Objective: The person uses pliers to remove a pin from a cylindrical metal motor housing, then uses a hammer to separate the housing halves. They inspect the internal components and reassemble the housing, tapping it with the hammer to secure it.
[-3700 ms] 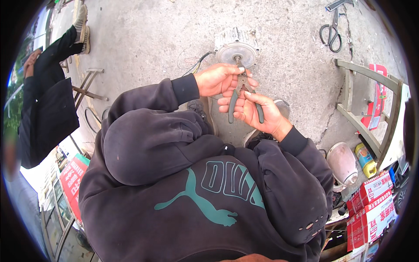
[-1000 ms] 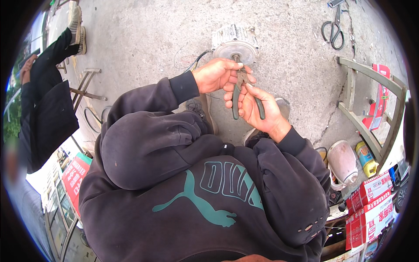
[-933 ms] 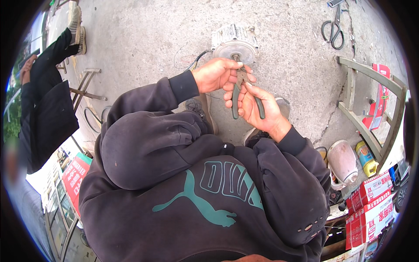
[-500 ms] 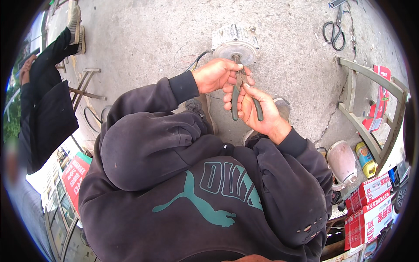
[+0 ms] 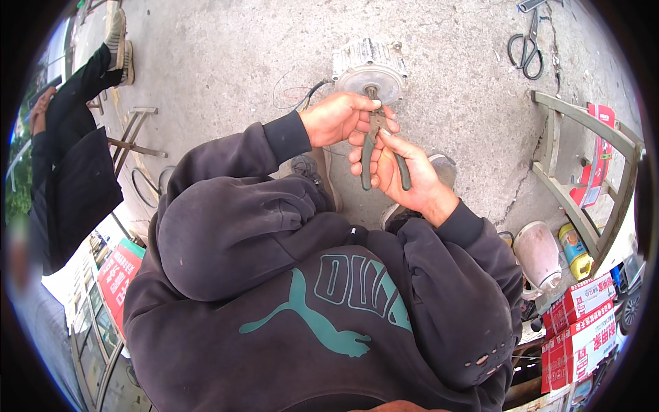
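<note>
A pair of pliers (image 5: pixel 377 122) with dark green handles is in my right hand (image 5: pixel 408 168), its fingers curled round the slightly parted handles. My left hand (image 5: pixel 345 117) is closed at the jaw end, thumb on top. Whether it also pinches some small part there, I cannot make out. Just beyond the jaws, a round, ribbed, pale metal motor (image 5: pixel 369 62) rests on the concrete floor, cables coming out of its left side. The jaw tips overlap the middle of its disc-shaped face, so contact with its shaft cannot be told.
Large black-handled scissors (image 5: pixel 527 55) lie at the far right. To the right are a metal frame (image 5: pixel 549 144), a pinkish container (image 5: pixel 539 254), a yellow bottle (image 5: pixel 575 250) and red-white boxes (image 5: pixel 580 336). Another person in dark clothes (image 5: pixel 75 165) is at left, near a metal stand (image 5: pixel 130 137).
Both hands and the pliers have shifted very slightly to the left. The grips look the same, and the motor has not moved.
</note>
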The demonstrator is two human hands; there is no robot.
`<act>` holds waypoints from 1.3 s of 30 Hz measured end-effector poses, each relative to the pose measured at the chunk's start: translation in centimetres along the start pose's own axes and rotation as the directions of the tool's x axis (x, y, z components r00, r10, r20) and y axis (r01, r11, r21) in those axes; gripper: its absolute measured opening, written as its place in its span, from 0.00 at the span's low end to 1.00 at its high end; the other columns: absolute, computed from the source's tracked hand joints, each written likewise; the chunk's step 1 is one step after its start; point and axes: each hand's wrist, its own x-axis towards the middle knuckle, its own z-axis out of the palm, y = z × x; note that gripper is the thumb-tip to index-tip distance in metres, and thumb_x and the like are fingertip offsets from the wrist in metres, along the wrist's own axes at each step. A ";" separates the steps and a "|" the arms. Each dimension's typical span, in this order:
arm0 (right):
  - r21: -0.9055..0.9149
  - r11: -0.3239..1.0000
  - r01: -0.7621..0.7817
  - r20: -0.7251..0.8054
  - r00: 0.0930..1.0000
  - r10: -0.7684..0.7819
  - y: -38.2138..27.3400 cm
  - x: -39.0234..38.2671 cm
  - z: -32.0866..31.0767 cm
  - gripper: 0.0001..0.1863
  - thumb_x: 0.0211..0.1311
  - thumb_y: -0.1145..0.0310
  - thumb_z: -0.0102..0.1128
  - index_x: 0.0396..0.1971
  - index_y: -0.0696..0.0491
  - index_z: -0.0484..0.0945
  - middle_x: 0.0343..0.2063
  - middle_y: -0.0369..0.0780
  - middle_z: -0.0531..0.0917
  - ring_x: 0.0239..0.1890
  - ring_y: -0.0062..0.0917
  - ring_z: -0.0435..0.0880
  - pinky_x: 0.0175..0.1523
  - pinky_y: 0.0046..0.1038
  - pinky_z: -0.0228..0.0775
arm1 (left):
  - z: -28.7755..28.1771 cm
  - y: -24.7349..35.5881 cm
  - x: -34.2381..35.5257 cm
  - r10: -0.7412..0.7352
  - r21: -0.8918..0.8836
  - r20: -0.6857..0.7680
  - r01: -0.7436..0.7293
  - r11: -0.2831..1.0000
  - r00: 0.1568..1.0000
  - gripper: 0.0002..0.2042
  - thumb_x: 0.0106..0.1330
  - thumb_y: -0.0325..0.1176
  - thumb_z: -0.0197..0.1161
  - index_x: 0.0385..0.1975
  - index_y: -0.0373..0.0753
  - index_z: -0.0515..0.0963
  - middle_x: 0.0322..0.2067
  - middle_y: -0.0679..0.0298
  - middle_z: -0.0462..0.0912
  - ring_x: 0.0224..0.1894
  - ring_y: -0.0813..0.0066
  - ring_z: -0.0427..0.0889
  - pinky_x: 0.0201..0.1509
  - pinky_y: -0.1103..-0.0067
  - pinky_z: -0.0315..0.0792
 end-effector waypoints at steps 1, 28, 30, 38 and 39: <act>0.000 1.000 -0.011 0.010 1.000 0.011 -0.2 -0.1 0.1 0.27 0.79 0.48 0.38 0.56 0.57 0.73 0.46 0.46 0.85 0.48 0.34 0.85 0.45 0.29 0.73 | 0.0 -0.1 0.0 -0.001 0.003 -0.012 0.001 1.000 1.000 0.18 0.79 0.40 0.49 0.56 0.32 0.73 0.52 0.54 0.82 0.52 0.64 0.84 0.50 0.72 0.82; 0.032 0.999 -0.003 -0.123 0.992 0.007 -1.0 -1.5 2.8 0.22 0.76 0.50 0.45 0.49 0.55 0.71 0.34 0.39 0.79 0.33 0.28 0.80 0.35 0.28 0.75 | 0.6 -0.8 -0.2 0.082 -0.082 0.008 -0.081 0.993 0.997 0.19 0.80 0.44 0.48 0.57 0.35 0.73 0.54 0.57 0.83 0.52 0.72 0.83 0.40 0.77 0.77; -0.004 1.000 0.004 -0.203 0.979 -0.005 -1.2 -1.7 3.9 0.20 0.76 0.50 0.45 0.50 0.52 0.70 0.33 0.38 0.76 0.31 0.26 0.76 0.31 0.25 0.71 | 1.1 -0.7 -0.4 0.077 -0.096 0.007 -0.076 0.992 0.997 0.19 0.80 0.44 0.48 0.57 0.36 0.73 0.54 0.58 0.82 0.52 0.72 0.83 0.41 0.77 0.77; -0.034 0.984 -0.173 -0.193 0.967 0.163 -2.0 -4.7 3.3 0.21 0.75 0.52 0.47 0.48 0.57 0.73 0.33 0.41 0.80 0.31 0.30 0.81 0.33 0.30 0.74 | 2.2 -1.6 -1.6 0.025 -0.156 0.078 -0.013 0.988 0.997 0.19 0.79 0.44 0.51 0.58 0.36 0.73 0.54 0.56 0.82 0.57 0.66 0.82 0.48 0.74 0.78; -0.035 0.976 -0.215 -0.198 0.959 0.204 -2.2 -5.3 3.2 0.21 0.75 0.52 0.48 0.48 0.57 0.74 0.32 0.41 0.80 0.31 0.30 0.81 0.33 0.31 0.74 | 2.0 -2.2 -1.5 -0.014 -0.126 0.076 0.024 0.992 0.997 0.19 0.79 0.45 0.52 0.58 0.36 0.73 0.55 0.55 0.82 0.57 0.65 0.82 0.49 0.73 0.79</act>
